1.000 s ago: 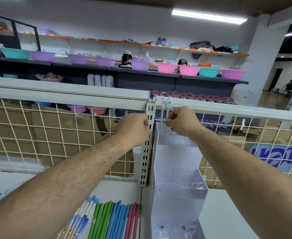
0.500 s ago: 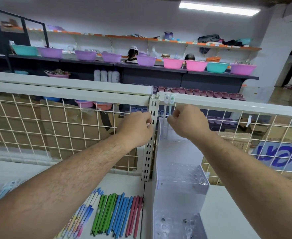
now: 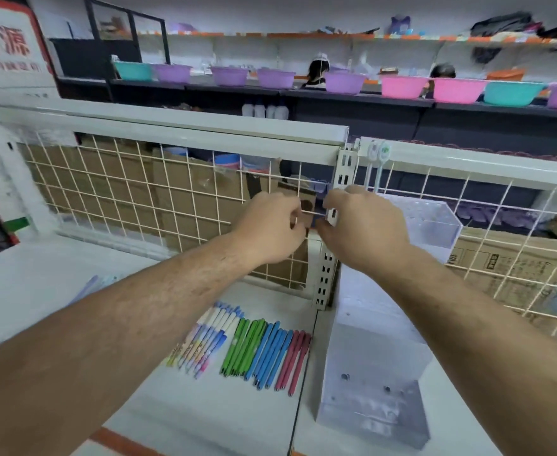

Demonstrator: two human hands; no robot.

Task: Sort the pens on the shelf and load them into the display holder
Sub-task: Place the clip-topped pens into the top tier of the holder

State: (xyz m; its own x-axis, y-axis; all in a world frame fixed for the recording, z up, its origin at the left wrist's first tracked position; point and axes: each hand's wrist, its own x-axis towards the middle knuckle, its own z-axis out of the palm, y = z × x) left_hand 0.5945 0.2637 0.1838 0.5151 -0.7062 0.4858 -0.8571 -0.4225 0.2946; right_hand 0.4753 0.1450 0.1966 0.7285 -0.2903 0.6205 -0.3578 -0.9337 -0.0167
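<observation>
Left hand (image 3: 270,228) and right hand (image 3: 366,225) meet at the slotted post (image 3: 346,166), fingers curled (what they pinch, if anything, cannot be told); the clear display holder (image 3: 372,373) stands just right of the post; pens (image 3: 260,350) lie in colour rows by the shelf's (image 3: 204,406) right edge.

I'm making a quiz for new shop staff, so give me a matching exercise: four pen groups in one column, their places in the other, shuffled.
Things:
1 green pens
2 pink pens
3 patterned white pens
4 two pale pens

Places:
A left end of the row
B upright above the display holder
C row end nearest the holder
D between the patterned white and blue pens

Pairs: 1-D, 2-C, 3-A, 4-B
</observation>
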